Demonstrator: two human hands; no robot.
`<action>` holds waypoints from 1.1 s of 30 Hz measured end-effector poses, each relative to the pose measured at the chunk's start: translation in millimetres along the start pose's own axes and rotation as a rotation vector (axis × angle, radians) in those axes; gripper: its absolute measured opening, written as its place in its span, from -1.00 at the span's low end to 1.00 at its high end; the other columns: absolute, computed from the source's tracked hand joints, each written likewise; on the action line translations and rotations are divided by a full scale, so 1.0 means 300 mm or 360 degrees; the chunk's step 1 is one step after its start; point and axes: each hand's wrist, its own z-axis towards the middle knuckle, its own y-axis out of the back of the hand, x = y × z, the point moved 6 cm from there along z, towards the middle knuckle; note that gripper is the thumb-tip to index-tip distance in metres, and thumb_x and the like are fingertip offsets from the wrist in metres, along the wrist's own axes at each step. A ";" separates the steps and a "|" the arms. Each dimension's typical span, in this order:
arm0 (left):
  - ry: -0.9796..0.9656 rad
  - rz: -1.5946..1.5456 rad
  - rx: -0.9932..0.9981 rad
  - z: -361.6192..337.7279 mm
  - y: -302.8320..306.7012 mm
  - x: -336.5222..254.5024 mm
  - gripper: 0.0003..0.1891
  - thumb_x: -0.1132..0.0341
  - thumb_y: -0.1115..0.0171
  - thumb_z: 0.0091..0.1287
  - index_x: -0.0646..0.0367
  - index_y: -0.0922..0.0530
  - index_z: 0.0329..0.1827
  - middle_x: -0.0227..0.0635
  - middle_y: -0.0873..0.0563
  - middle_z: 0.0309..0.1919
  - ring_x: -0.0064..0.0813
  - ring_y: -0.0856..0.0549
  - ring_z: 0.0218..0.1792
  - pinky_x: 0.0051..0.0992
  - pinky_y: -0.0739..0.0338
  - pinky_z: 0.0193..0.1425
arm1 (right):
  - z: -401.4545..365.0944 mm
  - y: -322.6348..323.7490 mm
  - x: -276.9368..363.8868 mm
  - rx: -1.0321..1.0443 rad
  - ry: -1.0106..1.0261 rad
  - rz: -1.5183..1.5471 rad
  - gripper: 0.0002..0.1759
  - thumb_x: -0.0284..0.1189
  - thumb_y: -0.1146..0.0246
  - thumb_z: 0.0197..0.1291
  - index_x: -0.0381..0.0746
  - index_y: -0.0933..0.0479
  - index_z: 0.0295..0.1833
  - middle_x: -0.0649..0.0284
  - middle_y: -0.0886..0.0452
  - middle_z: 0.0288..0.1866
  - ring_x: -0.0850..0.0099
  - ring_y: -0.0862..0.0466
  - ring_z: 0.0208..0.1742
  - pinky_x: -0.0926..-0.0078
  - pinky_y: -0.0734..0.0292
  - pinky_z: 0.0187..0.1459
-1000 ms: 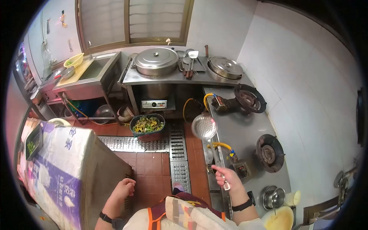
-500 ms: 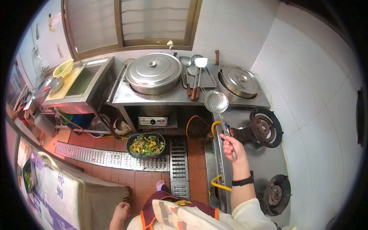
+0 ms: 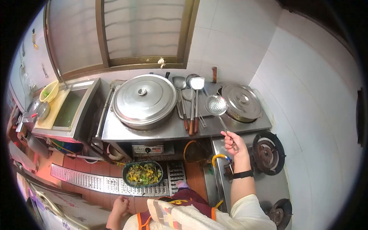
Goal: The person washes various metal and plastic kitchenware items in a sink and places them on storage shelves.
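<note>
My right hand is wrapped round the handle of a metal skimmer. Its round perforated bowl points away from me, above the steel counter and just left of a lidded pot. To the left of the bowl lie several long-handled spatulas and ladles with wooden grips. My left hand hangs low at my side with curled fingers; I see nothing in it. Nearest to it is a dark tub on the floor, holding green and yellow vegetable scraps.
A large lidded pot sits in the counter. At my right are a gas burner and a second burner. A sink with a yellow basket stands far left. Metal drain grates cross the tiled floor.
My view has tilted up and moved nearer the counter. The skimmer, still in my right hand, has come over the counter's edge beside the lidded pot. My left hand stays low.
</note>
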 end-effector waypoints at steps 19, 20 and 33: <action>0.0119 0.0756 -0.0059 0.161 -0.388 -0.257 -0.61 0.10 -0.09 0.14 0.17 -0.50 -0.06 -0.02 -0.63 -0.21 -0.03 -0.61 -0.16 -0.22 -0.47 -0.05 | 1.035 0.319 0.443 0.0370 -0.0060 0.0189 -0.59 -0.30 0.02 0.32 -0.27 -0.31 0.20 0.57 -0.08 -0.70 0.77 -0.04 -0.80 0.74 0.04 -0.81; 0.0197 0.0715 -0.0090 0.151 -0.370 -0.310 -0.61 0.11 -0.08 0.15 0.17 -0.50 -0.05 -0.01 -0.63 -0.20 -0.04 -0.61 -0.16 -0.22 -0.47 -0.04 | 1.075 0.350 0.450 0.0316 -0.0050 0.0202 -0.58 -0.29 0.03 0.32 -0.26 -0.30 0.22 0.58 -0.06 -0.71 0.78 -0.02 -0.81 0.74 0.06 -0.83; 0.0407 0.0504 -0.0193 0.086 -0.369 -0.182 -0.67 0.15 -0.02 0.16 0.13 -0.51 -0.10 -0.07 -0.63 -0.20 -0.07 -0.61 -0.14 -0.21 -0.46 -0.05 | 1.043 0.482 0.432 -0.0397 0.0014 -0.1345 -0.63 -0.19 0.01 0.26 -0.28 -0.45 -0.08 0.11 -0.53 -0.46 0.21 -0.57 -0.40 0.20 -0.49 -0.21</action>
